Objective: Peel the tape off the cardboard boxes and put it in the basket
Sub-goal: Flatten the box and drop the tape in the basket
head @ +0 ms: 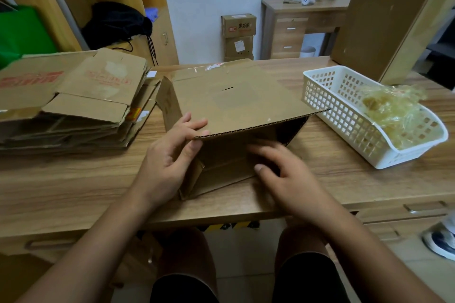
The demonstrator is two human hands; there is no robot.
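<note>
At frame centre, the left hand [170, 152] pinches the cardboard box [236, 106] flap edge while the blurred right hand [283, 174], fingers apart, seemingly rests inside.

Little of the print here can be read with certainty. The small brown cardboard carton [238, 25] stacked on another by the far white wall carries a red square logo and three dark Chinese characters on its front, too small to make out surely. The carton below it [239, 46] bears a white shipping label whose print is illegible. On the pile of flattened brown cardboard boxes [73, 96] at the left of the wooden worktop [73, 179], faded red block lettering runs across two panels, seen upside down and too worn to read.
</note>
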